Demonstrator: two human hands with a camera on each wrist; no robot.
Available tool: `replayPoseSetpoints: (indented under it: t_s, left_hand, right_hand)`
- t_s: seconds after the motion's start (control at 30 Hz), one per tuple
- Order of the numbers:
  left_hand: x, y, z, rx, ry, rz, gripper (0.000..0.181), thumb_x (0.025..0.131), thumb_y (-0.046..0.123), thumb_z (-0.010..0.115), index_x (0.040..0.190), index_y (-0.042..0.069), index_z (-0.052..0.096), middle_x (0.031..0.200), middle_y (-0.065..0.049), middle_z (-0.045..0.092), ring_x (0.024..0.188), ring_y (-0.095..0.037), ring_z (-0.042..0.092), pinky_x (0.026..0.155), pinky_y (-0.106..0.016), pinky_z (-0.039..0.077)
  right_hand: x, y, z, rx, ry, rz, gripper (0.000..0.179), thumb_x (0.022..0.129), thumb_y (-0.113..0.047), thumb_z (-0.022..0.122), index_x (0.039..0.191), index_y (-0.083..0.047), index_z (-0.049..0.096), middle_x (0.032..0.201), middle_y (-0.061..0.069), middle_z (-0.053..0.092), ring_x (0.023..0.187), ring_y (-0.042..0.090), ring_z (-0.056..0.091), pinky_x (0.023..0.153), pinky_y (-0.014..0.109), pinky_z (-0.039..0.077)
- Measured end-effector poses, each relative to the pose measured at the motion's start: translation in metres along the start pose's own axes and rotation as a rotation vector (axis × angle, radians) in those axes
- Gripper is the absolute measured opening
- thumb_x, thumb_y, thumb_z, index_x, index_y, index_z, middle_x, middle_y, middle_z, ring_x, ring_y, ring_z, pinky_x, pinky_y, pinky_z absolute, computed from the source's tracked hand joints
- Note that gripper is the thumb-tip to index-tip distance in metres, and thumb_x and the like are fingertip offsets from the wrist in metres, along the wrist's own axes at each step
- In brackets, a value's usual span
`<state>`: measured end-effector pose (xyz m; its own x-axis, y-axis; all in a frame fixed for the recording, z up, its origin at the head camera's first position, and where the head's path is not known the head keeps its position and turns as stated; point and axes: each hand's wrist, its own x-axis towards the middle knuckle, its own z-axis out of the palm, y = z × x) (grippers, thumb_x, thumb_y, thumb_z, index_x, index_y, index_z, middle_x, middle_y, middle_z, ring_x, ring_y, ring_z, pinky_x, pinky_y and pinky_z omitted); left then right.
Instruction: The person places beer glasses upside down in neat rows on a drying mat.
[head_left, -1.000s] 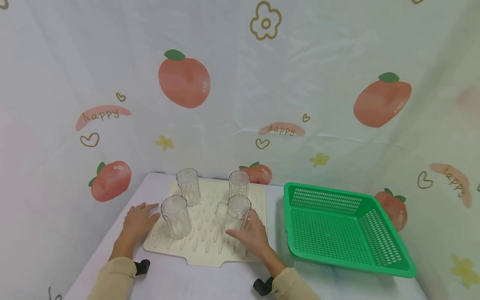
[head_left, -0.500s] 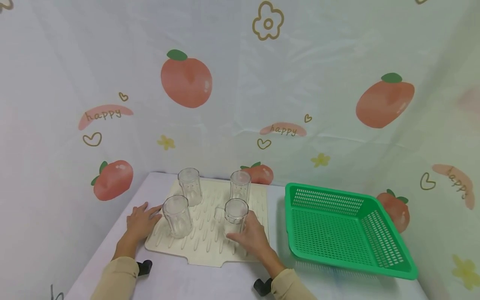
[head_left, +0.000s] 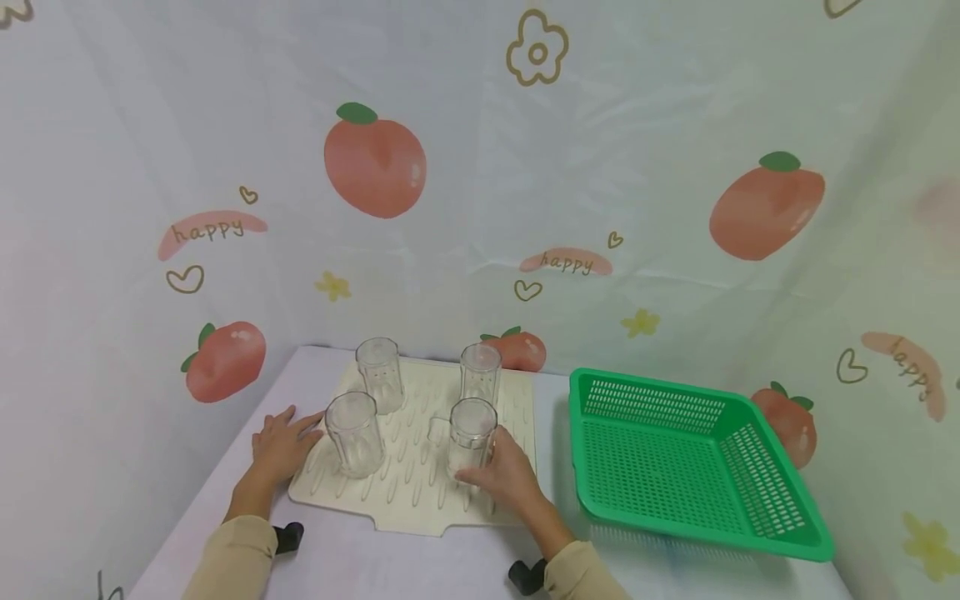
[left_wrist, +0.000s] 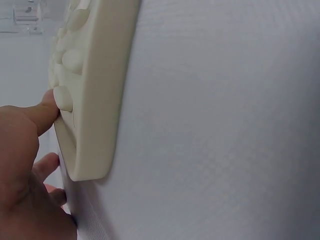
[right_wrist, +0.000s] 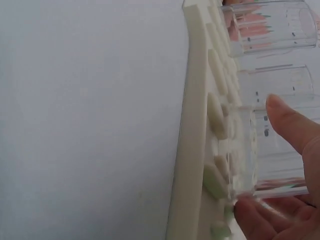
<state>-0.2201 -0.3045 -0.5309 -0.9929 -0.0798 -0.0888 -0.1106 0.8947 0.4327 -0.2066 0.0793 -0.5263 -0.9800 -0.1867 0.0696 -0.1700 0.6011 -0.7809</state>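
Observation:
Four-sided and cream, a ridged draining board (head_left: 408, 496) lies on the white table. My right hand (head_left: 510, 475) holds a clear glass mug (head_left: 471, 437) upright at the board's front right, its handle pointing left. In the right wrist view, the thumb and fingers wrap round the mug (right_wrist: 280, 150) from opposite sides, low over the ridges. At the board's left edge rests my left hand (head_left: 281, 446), fingers spread; in the left wrist view its thumb (left_wrist: 47, 107) touches the board's corner (left_wrist: 92, 165). Nearest to it stands another clear glass (head_left: 355, 437).
Two more clear glasses stand at the back of the board, one on the left (head_left: 381, 377) and one on the right (head_left: 480, 371). A green plastic basket (head_left: 705, 542) with perforated walls sits to the right. Behind hangs a fruit-print cloth (head_left: 465, 167).
Over the last second the mug in my right hand has shifted slightly left, toward me and lower. Since half a second ago almost nothing differs. The left hand stays at the board's edge.

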Motion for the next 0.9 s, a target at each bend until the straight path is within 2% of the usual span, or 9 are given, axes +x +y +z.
replayPoseSetpoints:
  t_s: [0.13, 0.23, 0.33, 0.5, 0.6, 0.7, 0.77, 0.9]
  left_hand:
    - [0.001, -0.005, 0.003, 0.005, -0.013, -0.012, 0.05, 0.105, 0.033, 0.05, 0.148, 0.007, 0.05, 0.156, -0.041, 0.021, 0.143, -0.073, 0.008, 0.111, -0.084, 0.014]
    - [0.001, -0.007, 0.004, -0.006, -0.02, -0.016, 0.05, 0.105, 0.032, 0.05, 0.148, 0.007, 0.049, 0.156, -0.041, 0.021, 0.143, -0.072, 0.008, 0.11, -0.084, 0.013]
    - [0.002, -0.007, 0.003, -0.007, -0.009, -0.002, 0.049, 0.104, 0.032, 0.052, 0.147, 0.007, 0.051, 0.155, -0.041, 0.023, 0.143, -0.071, 0.011, 0.109, -0.083, 0.016]
    - [0.004, -0.009, 0.001, 0.073, 0.043, 0.026, 0.047, 0.103, 0.03, 0.054, 0.144, 0.006, 0.055, 0.151, -0.042, 0.034, 0.137, -0.069, 0.029, 0.103, -0.081, 0.031]
    - [0.007, -0.01, -0.003, 0.033, 0.079, 0.024, 0.048, 0.104, 0.026, 0.052, 0.144, 0.001, 0.052, 0.148, -0.041, 0.041, 0.134, -0.066, 0.037, 0.102, -0.079, 0.036]
    - [0.009, -0.005, -0.012, -0.077, 0.102, 0.009, 0.052, 0.106, 0.028, 0.048, 0.147, -0.004, 0.046, 0.149, -0.04, 0.041, 0.136, -0.064, 0.036, 0.108, -0.077, 0.032]
    - [0.01, 0.003, -0.022, -0.134, 0.138, 0.021, 0.055, 0.107, 0.03, 0.047, 0.148, -0.006, 0.043, 0.15, -0.04, 0.04, 0.137, -0.064, 0.034, 0.11, -0.076, 0.029]
    - [0.01, 0.027, -0.048, -0.181, 0.266, 0.091, 0.058, 0.107, 0.034, 0.047, 0.148, -0.006, 0.042, 0.15, -0.04, 0.039, 0.138, -0.063, 0.032, 0.111, -0.077, 0.026]
  right_hand:
    - [0.001, 0.001, 0.003, 0.068, -0.033, -0.051, 0.084, 0.07, -0.026, 0.095, 0.139, -0.01, 0.049, 0.134, 0.005, 0.065, 0.128, 0.023, 0.061, 0.107, 0.048, 0.05]
    - [0.002, -0.002, 0.004, 0.077, -0.063, -0.098, 0.096, 0.07, -0.022, 0.095, 0.149, -0.012, 0.04, 0.143, 0.004, 0.058, 0.138, 0.023, 0.054, 0.117, 0.05, 0.042]
    - [-0.001, -0.011, -0.002, 0.02, -0.056, -0.097, 0.102, 0.074, -0.022, 0.093, 0.155, -0.01, 0.032, 0.148, 0.009, 0.054, 0.141, 0.029, 0.05, 0.116, 0.053, 0.042]
    - [-0.013, -0.038, -0.026, -0.131, -0.064, -0.004, 0.104, 0.083, -0.037, 0.085, 0.159, -0.003, 0.023, 0.153, 0.024, 0.044, 0.141, 0.043, 0.044, 0.11, 0.061, 0.045]
    - [-0.019, -0.051, -0.045, -0.187, -0.048, -0.015, 0.102, 0.086, -0.04, 0.081, 0.159, -0.001, 0.021, 0.155, 0.027, 0.041, 0.142, 0.046, 0.041, 0.108, 0.062, 0.046]
    - [-0.021, -0.057, -0.061, -0.257, -0.003, -0.07, 0.098, 0.088, -0.04, 0.079, 0.159, -0.001, 0.022, 0.151, 0.025, 0.044, 0.14, 0.045, 0.042, 0.107, 0.06, 0.048]
    - [-0.021, -0.057, -0.071, -0.31, 0.022, -0.102, 0.097, 0.089, -0.04, 0.078, 0.158, 0.0, 0.023, 0.15, 0.024, 0.044, 0.139, 0.043, 0.042, 0.109, 0.057, 0.047]
    - [-0.018, -0.06, -0.095, -0.412, 0.061, -0.147, 0.094, 0.091, -0.041, 0.076, 0.157, -0.001, 0.023, 0.144, 0.023, 0.044, 0.136, 0.041, 0.04, 0.109, 0.056, 0.047]
